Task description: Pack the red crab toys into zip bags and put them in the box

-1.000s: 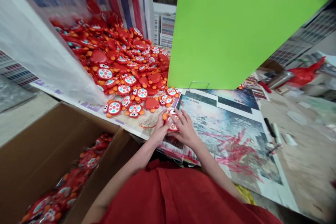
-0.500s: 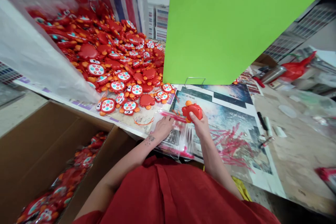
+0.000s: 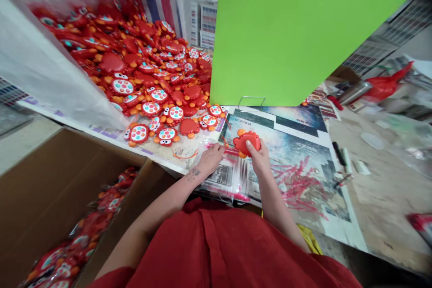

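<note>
A: Right hand [image 3: 258, 157] — status?

B: Closed on a red crab toy [image 3: 248, 142], plain back turned up, orange claws showing at the toy's 12 and 7 o'clock. Thumb on the back shell, fingers wrapped beneath. Held just above the printed mat [image 3: 303, 144], at 12 o'clock from the wrist.

A: Left hand [image 3: 211, 159]?

B: Flat, palm down, fingers loosely spread, pressing on a stack of clear bags [image 3: 227, 175] with pink-edged tops. Not gripping anything, as far as can be told — fingertips rest near the pink strip at the bag mouth.

A: Toy relative to the bag mouth?

B: At 3 o'clock from the left fingertips, near, not touching them. Long axis of the toy roughly 9-to-3 o'clock, one end aimed toward the pink strip. An orange cord trails from the toy toward 9 o'clock. Right hand the nearer one to the toy; left hand the nearer one to the bag opening.

A: Surroundings?

B: Pile of crab toys [image 3: 151, 76] at 10 to 11 o'clock, spilling from a white sack [image 3: 50, 76]. Cardboard box [image 3: 60, 189] at 8 o'clock, bagged toys inside. Green board [image 3: 286, 31] upright at 12 o'clock. Pens [image 3: 340, 155] at 3 o'clock, well apart.
</note>
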Tool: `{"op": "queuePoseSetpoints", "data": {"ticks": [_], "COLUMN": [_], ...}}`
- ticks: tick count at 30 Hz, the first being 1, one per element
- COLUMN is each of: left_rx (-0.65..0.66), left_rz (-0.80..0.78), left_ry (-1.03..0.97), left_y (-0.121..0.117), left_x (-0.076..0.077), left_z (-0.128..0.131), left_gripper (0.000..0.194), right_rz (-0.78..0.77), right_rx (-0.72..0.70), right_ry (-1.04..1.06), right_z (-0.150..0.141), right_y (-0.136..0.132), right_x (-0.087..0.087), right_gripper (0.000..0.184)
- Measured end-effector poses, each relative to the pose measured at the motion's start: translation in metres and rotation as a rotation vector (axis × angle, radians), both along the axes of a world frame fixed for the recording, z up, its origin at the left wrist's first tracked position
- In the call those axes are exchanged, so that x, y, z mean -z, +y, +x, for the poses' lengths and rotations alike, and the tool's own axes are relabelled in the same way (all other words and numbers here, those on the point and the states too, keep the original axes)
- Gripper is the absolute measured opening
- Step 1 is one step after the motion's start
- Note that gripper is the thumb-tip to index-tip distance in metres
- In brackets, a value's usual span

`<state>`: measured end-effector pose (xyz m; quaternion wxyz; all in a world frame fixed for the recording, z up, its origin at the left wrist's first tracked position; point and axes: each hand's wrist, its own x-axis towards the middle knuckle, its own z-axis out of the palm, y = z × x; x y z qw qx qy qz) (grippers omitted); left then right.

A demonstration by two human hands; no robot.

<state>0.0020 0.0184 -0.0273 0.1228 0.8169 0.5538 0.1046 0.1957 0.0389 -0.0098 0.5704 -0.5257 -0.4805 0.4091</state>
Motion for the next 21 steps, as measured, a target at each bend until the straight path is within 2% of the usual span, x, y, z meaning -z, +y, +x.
{"op": "queuePoseSetpoints", "data": {"ticks": [5,13,17,21], "left_rx": [-0.01,0.04,0.079,0.124], "left_rz": [-0.004,0.157,0.234,0.244], "left_ry": [0.019,-0.089,-0.157,-0.137], "left_y": [0.005,0.003,0.001,0.0], "left_x": [0.001,0.007,0.013,0.021], "left_z": [0.003,-0.003,-0.005,-0.006], "left_gripper": [0.026,0.017,0.018,0.022], "right_rz": [-0.004,-0.035,-0.011,0.026], "right_rx": [0.026,-0.002,-0.05,-0.158], "right_ry": [0.01,0.071,0.011,-0.058], "right_z": [0.003,-0.001,-0.006,-0.011], "right_y": [0.0,0.005,0.006,0.011], "right_x": [-0.001,0.011,0.01,0.007], "right_gripper": [0.053,0.052,0.049,0.049]}}
